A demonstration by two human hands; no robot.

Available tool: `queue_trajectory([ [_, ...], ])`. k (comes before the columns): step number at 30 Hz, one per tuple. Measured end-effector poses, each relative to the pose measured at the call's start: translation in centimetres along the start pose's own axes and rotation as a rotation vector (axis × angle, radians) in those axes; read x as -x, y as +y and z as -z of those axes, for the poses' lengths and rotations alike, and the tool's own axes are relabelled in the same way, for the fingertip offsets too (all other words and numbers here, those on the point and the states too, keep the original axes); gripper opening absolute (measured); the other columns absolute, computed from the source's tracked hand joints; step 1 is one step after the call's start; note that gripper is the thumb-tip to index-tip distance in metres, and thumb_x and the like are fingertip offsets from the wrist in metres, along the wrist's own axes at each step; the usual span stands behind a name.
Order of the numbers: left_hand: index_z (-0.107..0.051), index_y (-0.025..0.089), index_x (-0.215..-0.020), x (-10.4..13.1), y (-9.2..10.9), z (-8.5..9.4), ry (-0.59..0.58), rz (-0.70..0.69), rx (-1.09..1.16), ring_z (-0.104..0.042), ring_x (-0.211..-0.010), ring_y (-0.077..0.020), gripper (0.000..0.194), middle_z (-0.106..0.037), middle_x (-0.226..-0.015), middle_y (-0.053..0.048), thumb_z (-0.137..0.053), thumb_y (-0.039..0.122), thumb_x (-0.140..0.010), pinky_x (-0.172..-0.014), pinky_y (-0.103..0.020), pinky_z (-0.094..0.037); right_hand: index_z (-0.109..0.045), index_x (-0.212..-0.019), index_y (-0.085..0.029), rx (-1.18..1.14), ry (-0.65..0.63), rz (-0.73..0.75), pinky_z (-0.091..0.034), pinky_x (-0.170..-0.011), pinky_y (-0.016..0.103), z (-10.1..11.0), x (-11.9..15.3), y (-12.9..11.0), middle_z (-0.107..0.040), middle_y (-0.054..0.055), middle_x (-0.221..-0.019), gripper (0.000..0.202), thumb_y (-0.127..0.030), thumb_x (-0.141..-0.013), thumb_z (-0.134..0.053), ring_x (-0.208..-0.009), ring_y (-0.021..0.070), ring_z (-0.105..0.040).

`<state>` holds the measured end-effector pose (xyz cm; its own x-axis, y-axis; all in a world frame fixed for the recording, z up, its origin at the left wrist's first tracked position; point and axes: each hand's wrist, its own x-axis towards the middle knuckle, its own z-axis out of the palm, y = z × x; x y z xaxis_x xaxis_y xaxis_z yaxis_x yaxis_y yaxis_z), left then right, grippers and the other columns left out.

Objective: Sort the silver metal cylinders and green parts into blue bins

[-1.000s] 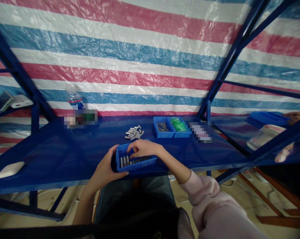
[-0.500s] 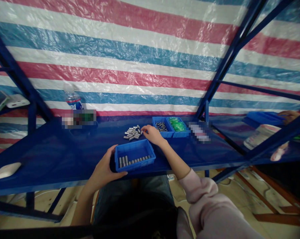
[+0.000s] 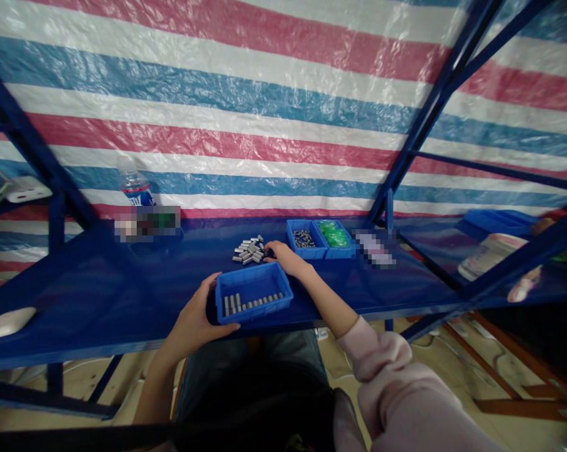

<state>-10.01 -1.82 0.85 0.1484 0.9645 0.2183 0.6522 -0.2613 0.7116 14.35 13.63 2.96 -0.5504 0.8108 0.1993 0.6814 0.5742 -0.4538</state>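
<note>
My left hand (image 3: pixel 199 317) is closed round the left end of a blue plastic bin (image 3: pixel 255 273), thumb along its near side. The bin is tilted towards me. Along its near wall several short metal cylinders (image 3: pixel 232 304) stand in a row, those at the left showing longer than the rest. Behind the bin a loose pile of metal cylinders (image 3: pixel 249 250) lies on the blue table (image 3: pixel 179 276). At the pile's right edge is my right hand (image 3: pixel 283 257), its fingers curled and drawn together. What lies between the fingertips is too small to tell.
To the right stand two blue bins, one with small metal parts (image 3: pixel 304 238), the other with green pieces (image 3: pixel 334 235). A blurred-out item (image 3: pixel 373 248) lies beside them. A bottle (image 3: pixel 136 185) stands back left, a white object (image 3: pixel 9 322) front left. Another person's hand (image 3: pixel 549 227) shows far right.
My right hand's fingers have curled in more at the edge of the pile. The left hand and its bin keep their place; the whole view has shifted slightly.
</note>
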Motion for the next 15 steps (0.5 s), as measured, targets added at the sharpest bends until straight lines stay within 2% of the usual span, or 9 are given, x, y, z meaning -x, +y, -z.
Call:
queue_trajectory([
  [5, -0.026, 0.026, -0.139, -0.01, 0.06, -0.01, 0.023, -0.011, -0.005, -0.048, -0.126, -0.0331, 0.095, -0.046, -0.136, -0.011, -0.078, 0.047, -0.062, -0.104, -0.05, -0.041, -0.063, -0.105, -0.011, -0.014, 0.04, -0.044, -0.043, -0.085, 0.03, -0.26, -0.14, 0.17, -0.062, 0.01, -0.101, 0.024, -0.015, -0.082, -0.066, -0.09, 0.0188, -0.06],
  [11, -0.027, 0.026, -0.139, 0.0, 0.43, 0.17, 0.018, -0.01, 0.001, -0.049, -0.124, -0.0324, 0.094, -0.048, -0.135, -0.011, -0.077, 0.047, -0.063, -0.103, -0.049, -0.043, -0.068, -0.082, -0.009, -0.053, 0.065, -0.106, -0.043, -0.078, 0.028, -0.3, -0.26, 0.11, -0.06, 0.009, -0.091, 0.01, -0.019, -0.08, -0.068, -0.075, 0.0144, -0.057],
  [15, -0.026, 0.026, -0.139, -0.03, 0.56, 0.23, 0.009, -0.015, 0.007, -0.049, -0.125, -0.0321, 0.094, -0.047, -0.136, -0.011, -0.078, 0.045, -0.063, -0.104, -0.049, -0.042, -0.069, -0.086, -0.009, -0.145, 0.073, -0.134, -0.043, -0.068, 0.025, 0.12, -0.3, -0.15, -0.063, 0.005, -0.076, 0.018, -0.024, -0.078, -0.072, -0.069, 0.0137, -0.057],
])
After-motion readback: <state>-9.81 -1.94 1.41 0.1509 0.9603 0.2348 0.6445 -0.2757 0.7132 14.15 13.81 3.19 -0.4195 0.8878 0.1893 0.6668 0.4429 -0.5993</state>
